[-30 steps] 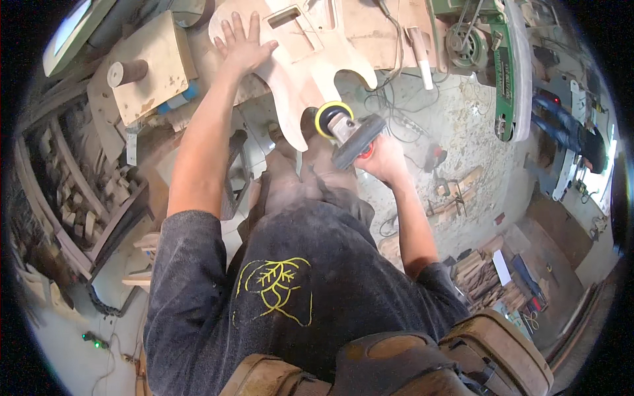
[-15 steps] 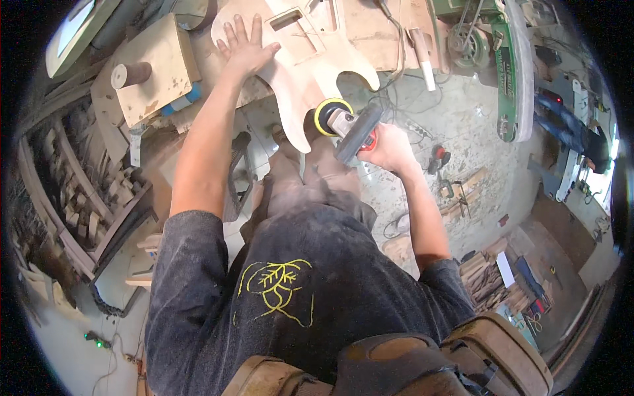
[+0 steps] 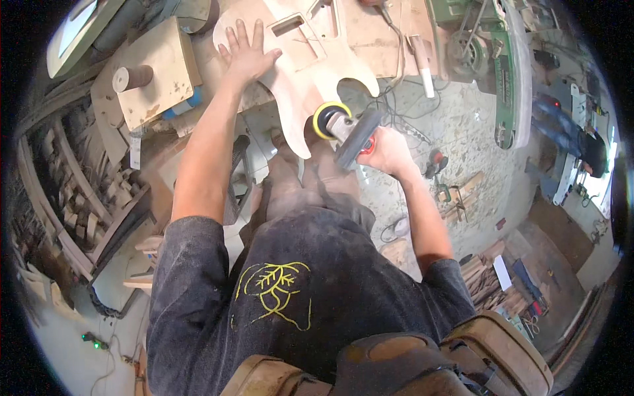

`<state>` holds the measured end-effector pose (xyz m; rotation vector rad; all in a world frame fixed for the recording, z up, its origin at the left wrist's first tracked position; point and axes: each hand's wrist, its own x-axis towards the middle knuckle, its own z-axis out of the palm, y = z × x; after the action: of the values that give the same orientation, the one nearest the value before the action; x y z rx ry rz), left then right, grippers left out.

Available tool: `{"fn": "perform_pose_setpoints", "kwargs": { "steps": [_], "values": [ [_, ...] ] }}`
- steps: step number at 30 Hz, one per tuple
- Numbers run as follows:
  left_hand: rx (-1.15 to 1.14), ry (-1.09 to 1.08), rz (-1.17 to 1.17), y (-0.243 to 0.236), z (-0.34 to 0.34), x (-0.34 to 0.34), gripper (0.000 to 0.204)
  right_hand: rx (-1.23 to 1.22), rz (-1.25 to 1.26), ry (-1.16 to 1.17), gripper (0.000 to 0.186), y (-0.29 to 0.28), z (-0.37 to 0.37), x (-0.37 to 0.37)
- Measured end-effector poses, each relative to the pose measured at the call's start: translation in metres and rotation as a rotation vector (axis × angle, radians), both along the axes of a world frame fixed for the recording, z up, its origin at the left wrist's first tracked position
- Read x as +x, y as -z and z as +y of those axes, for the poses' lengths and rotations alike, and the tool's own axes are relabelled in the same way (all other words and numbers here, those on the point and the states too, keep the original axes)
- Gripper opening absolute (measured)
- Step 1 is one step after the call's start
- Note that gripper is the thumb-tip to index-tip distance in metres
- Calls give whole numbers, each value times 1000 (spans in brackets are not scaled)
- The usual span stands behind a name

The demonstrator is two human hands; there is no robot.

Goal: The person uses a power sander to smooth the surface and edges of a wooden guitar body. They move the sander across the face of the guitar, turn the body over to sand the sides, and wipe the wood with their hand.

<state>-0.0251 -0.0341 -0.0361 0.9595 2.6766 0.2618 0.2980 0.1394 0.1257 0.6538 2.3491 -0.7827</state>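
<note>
A pale wooden electric guitar body (image 3: 290, 76) with cut-out cavities lies at the bench's near edge, its horns pointing toward me. My left hand (image 3: 249, 58) rests flat on its left side, fingers spread. In my right hand (image 3: 391, 155) is a power sander (image 3: 358, 138) with a dark grey body and a red part near my grip. Its round pad (image 3: 328, 120), rimmed in yellow, is tilted on edge at the inner curve between the two horns. Whether the pad touches the wood there, I cannot tell.
The bench (image 3: 389, 43) carries a cable and a stick-like tool (image 3: 421, 66) with a white end. On the left, a wooden board holds an upright sanding spindle (image 3: 131, 78). A green machine (image 3: 505, 99) stands right. Wood offcuts (image 3: 92, 204) fill a rack; cables (image 3: 403, 122) lie on the dusty floor.
The guitar body's long horn and the sander's pad sit slightly lower in the picture. Both hands keep their grip and place.
</note>
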Motion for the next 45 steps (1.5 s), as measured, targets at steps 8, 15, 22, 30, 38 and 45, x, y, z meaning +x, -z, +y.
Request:
{"fn": "perform_pose_setpoints", "kwargs": {
  "steps": [8, 15, 22, 30, 38, 45],
  "values": [
    [0, -8, -42, -12, 1, 6, 97, -1, 64, -42, 54, 6, 5, 4],
    [10, -14, -74, -17, 3, 6, 96, 2, 37, 56, 58, 3, 4, -5],
    [10, -12, -75, -17, 3, 5, 97, -19, 61, 72, 59, 0, -8, -13],
    [8, -4, -61, -13, 3, 4, 98, 14, 20, 20, 64, -5, -1, -10],
    [-39, 1, -13, -8, 2, 1, 100, 76, 63, -12, 57, -6, 17, -28],
    [-87, -2, -25, -9, 1, 0, 99, 59, 10, -74, 54, -11, 30, 7]
  ]
}}
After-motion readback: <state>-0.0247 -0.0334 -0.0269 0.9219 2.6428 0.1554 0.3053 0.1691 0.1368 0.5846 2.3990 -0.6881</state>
